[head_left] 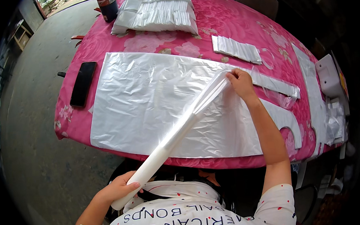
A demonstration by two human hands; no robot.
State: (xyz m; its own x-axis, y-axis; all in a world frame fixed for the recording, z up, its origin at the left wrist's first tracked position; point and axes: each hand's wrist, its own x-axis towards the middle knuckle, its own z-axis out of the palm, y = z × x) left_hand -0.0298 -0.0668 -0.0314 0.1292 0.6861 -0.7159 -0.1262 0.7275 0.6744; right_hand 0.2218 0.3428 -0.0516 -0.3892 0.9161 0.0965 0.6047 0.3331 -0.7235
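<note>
A long white plastic bag (174, 135), folded into a narrow strip, stretches diagonally between my hands. Its near end looks smooth and thick, while its far end spreads into loose, translucent folds. My left hand (120, 186) is closed round the near end, close to my body. At the far end, my right hand (240, 82) pinches the folds between thumb and fingers. Beneath the strip, a wide, flat sheet of shiny white plastic bags (134, 103) lies on the table, with a curved handle cut-out at its right end.
A pink flowered tablecloth (204, 41) covers the table. On it are a black phone (83, 84), a dark bottle (107, 7), a big pile of folded white bags (157, 13) and a smaller row of folded bags (236, 49). Plastic strips (277, 84) and a white box (329, 75) stand right.
</note>
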